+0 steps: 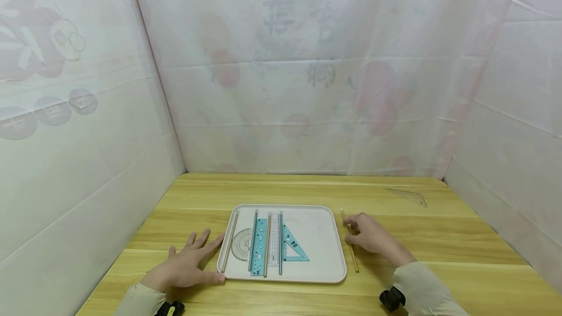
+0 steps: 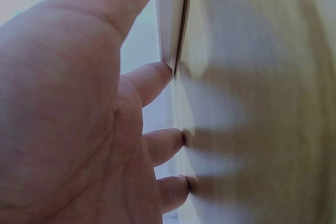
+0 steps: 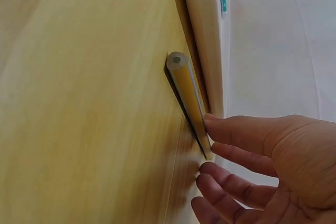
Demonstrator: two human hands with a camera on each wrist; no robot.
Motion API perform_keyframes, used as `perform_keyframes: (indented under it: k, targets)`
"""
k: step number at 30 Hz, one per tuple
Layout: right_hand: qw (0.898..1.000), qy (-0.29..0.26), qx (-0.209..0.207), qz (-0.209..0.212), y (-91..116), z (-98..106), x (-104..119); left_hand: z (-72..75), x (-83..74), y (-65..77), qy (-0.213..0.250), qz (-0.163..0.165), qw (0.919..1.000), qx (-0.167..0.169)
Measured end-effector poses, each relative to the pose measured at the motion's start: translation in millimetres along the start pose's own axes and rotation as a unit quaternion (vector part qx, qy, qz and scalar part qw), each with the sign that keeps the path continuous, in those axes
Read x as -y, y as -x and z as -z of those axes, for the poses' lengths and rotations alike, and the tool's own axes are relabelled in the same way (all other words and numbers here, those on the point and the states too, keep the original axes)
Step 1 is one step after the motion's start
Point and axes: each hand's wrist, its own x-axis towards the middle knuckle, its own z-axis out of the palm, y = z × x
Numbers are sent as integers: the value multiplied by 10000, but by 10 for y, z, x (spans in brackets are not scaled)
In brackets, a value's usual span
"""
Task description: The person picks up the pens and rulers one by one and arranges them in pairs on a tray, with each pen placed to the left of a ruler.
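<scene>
A white tray lies on the table. In it are a clear protractor, a blue ruler, a clear ruler, a blue set square and several pencils, among them a teal pencil. With fingers spread, my left hand touches the tray's left side and the table; its palm fills much of the left wrist view. Right of the tray a gold pencil lies on the table. My right hand pinches that pencil between thumb and forefinger, the other fingers loosely bent.
A clear set square lies on the wooden table toward the back right. Pale printed cloth hangs around the back and both sides. Each wrist wears a black strap device.
</scene>
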Motion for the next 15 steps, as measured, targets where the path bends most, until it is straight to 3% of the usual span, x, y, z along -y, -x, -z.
perform_keyframes:
  k: [15]
  targets:
    - [9995, -216, -22, -228, 50, 45, -50, 10, -15, 11, 3, -6, 10000, -1]
